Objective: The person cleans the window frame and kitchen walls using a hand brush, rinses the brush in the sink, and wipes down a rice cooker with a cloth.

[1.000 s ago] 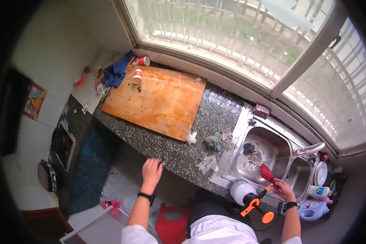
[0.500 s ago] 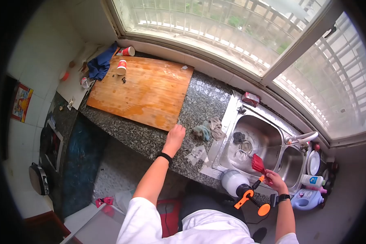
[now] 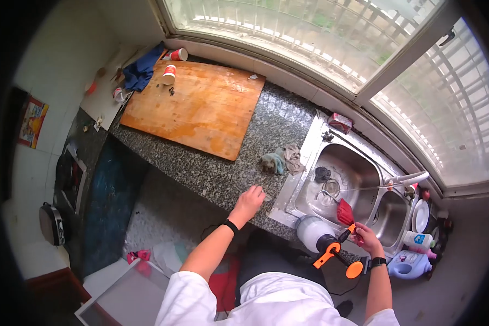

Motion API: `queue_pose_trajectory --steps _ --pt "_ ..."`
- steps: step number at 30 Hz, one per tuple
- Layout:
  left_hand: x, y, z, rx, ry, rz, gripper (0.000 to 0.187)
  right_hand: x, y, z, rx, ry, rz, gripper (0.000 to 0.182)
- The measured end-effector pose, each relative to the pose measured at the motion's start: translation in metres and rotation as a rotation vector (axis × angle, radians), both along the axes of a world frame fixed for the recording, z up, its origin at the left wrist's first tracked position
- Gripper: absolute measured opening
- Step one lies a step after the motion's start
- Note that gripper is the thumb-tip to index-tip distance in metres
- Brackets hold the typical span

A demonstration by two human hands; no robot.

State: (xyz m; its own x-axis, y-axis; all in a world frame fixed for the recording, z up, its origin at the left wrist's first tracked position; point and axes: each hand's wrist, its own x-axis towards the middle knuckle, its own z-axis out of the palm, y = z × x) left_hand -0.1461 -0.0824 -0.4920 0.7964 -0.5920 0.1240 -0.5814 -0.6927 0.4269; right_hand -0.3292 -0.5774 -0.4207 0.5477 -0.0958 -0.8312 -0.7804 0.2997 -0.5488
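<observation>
My left hand (image 3: 248, 205) is at the counter's front edge, left of the sink (image 3: 339, 187). Its fingers are curled together beside a scrap of clear plastic (image 3: 267, 198); what they hold is hidden. Near the sink's front rim, my right hand (image 3: 367, 239) is closed round the handle of a red brush (image 3: 344, 212), whose head hangs over the basin. Just left of that hand, a pressure sprayer (image 3: 316, 233) with a white bottle and orange trigger stands tilted, its nozzle by my fingers. Grey and teal rags (image 3: 282, 159) lie between board and sink.
A wooden board (image 3: 195, 108) covers the left counter, with a paper cup (image 3: 169, 75) on it and a blue cloth (image 3: 141, 68) at its corner. A red box (image 3: 340, 123) sits behind the sink. Detergent bottles (image 3: 410, 264) stand at the right. A window runs behind.
My left hand has moved from the board's front corner towards the sink, over where the clear plastic lay; little of that plastic shows now. My right hand stays on the brush. The view has shifted slightly.
</observation>
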Motion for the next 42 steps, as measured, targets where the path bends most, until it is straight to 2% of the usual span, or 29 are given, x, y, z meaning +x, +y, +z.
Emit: queue_pose_trajectory --steps 2,4,6,7,8,9,10,11,13,14,15,17,18,20,21,22,23,24,25,26,29,34,38,42 --pt "-0.007 0.02 0.004 0.019 -0.013 0.008 0.012 -0.001 0.001 0.001 -0.032 0.005 0.073 0.046" --pt "-0.022 0.059 -0.001 0.013 0.015 0.134 0.01 -0.002 -0.003 -0.003 -0.018 -0.004 0.089 0.046" --pt "-0.055 0.126 0.0 -0.03 -0.105 0.327 0.009 -0.007 -0.003 -0.005 -0.003 -0.014 0.092 0.046" --pt "-0.083 0.169 -0.004 0.038 0.029 0.501 0.012 -0.009 -0.002 -0.006 0.001 -0.012 0.05 0.046" --pt "-0.115 0.204 0.016 0.079 0.274 0.716 0.015 -0.008 -0.002 -0.006 0.004 -0.013 0.008 0.047" --pt "-0.161 0.267 -0.017 0.445 0.199 0.661 0.013 -0.006 -0.005 -0.009 0.007 -0.02 0.004 0.047" --pt "-0.224 0.335 -0.066 0.471 0.222 0.88 0.022 -0.008 -0.008 -0.011 0.013 -0.024 -0.007 0.046" --pt "-0.265 0.356 -0.032 0.697 0.371 0.911 0.041 -0.015 -0.009 -0.014 0.016 -0.023 -0.025 0.046" --pt "-0.285 0.371 0.012 0.828 0.758 1.077 0.052 -0.015 -0.009 -0.011 0.031 -0.02 -0.016 0.044" --pt "-0.307 0.381 0.013 0.666 0.697 1.34 0.05 -0.015 -0.009 -0.008 0.035 -0.024 0.002 0.043" --pt "-0.316 0.391 0.01 0.663 0.705 1.342 0.05 -0.015 -0.007 -0.006 0.03 -0.021 0.007 0.043" --pt "-0.324 0.404 -0.014 0.189 0.759 1.476 0.031 -0.011 -0.003 -0.003 0.047 -0.004 -0.068 0.038" --pt "-0.326 0.4 -0.039 0.179 0.762 1.477 0.031 -0.01 -0.004 -0.002 0.04 -0.008 -0.063 0.038" --pt "-0.316 0.392 -0.084 0.191 0.457 1.248 0.023 -0.008 -0.006 -0.004 0.204 -0.017 -0.118 0.033" --pt "-0.291 0.368 -0.076 0.132 0.504 1.19 0.024 -0.009 -0.009 -0.008 0.204 -0.009 -0.157 0.029" --pt "-0.254 0.324 -0.055 0.077 0.54 1.137 0.025 -0.008 -0.012 -0.013 0.204 0.038 -0.204 0.029" --pt "-0.229 0.295 -0.051 0.019 0.453 1.054 0.028 -0.002 -0.004 -0.007 0.23 0.041 -0.284 0.028" --pt "-0.196 0.259 -0.019 -0.014 0.426 0.984 0.031 0.002 -0.003 -0.003 0.246 0.036 -0.248 0.028" --pt "-0.167 0.227 0.013 0.047 0.42 0.912 0.03 0.006 0.001 0.0 0.227 0.048 -0.283 0.028" --pt "-0.145 0.205 0.024 0.056 0.387 0.813 0.026 0.007 -0.005 -0.006 0.217 0.039 -0.255 0.028" --pt "-0.087 0.146 0.057 -0.088 0.303 0.648 0.02 0.011 -0.004 0.003 0.231 0.032 -0.286 0.026" --pt "-0.012 0.043 0.084 -0.375 0.271 0.437 0.018 0.004 0.001 0.019 0.208 -0.018 -0.279 0.026" --pt "0.039 -0.067 0.1 -0.419 0.359 0.007 0.019 -0.007 0.008 0.031 0.227 -0.08 -0.285 0.028" --pt "0.071 -0.209 0.074 -0.464 0.503 -0.308 0.022 -0.017 0.018 0.047 0.215 -0.067 -0.405 0.028"
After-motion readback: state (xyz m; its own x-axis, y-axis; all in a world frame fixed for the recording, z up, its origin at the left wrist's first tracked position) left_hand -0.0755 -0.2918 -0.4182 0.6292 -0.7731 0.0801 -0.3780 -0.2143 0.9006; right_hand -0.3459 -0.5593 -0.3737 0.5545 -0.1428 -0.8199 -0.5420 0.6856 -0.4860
